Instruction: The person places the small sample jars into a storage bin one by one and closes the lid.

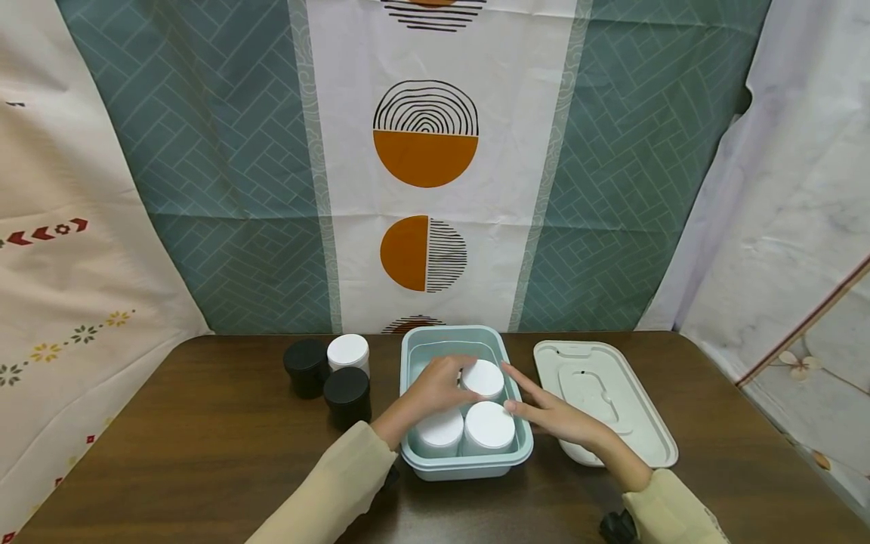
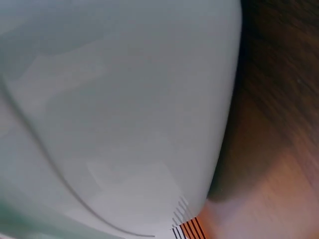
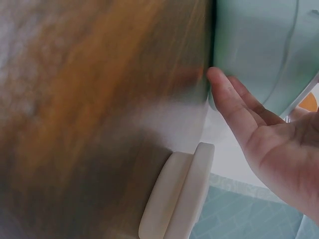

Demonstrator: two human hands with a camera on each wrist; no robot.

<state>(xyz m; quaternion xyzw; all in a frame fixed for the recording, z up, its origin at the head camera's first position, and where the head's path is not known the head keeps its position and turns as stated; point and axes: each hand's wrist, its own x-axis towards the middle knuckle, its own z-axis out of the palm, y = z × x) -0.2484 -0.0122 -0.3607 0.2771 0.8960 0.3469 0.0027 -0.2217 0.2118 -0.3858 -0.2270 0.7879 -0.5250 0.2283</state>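
In the head view my left hand (image 1: 440, 387) reaches into a pale blue-green plastic bin (image 1: 469, 470) and holds a white-lidded jar (image 1: 483, 379) between thumb and fingers. Two more white-lidded jars, one on the left (image 1: 439, 431) and one on the right (image 1: 489, 428), stand upright nearer me in the bin. My right hand (image 1: 567, 417) is at the bin's right rim, fingers extended. From the right wrist, its fingers (image 3: 232, 107) lie along the bin's outer wall (image 3: 254, 50). The left wrist view is filled mostly by the bin's smooth wall (image 2: 134, 109).
Left of the bin stand two black jars, one behind (image 1: 306, 368) and one in front (image 1: 347, 397), beside a white jar (image 1: 350, 353). A pale lid (image 1: 612, 400) lies right of the bin on the brown wooden table (image 1: 224, 453). Patterned cloth (image 1: 435, 249) hangs behind.
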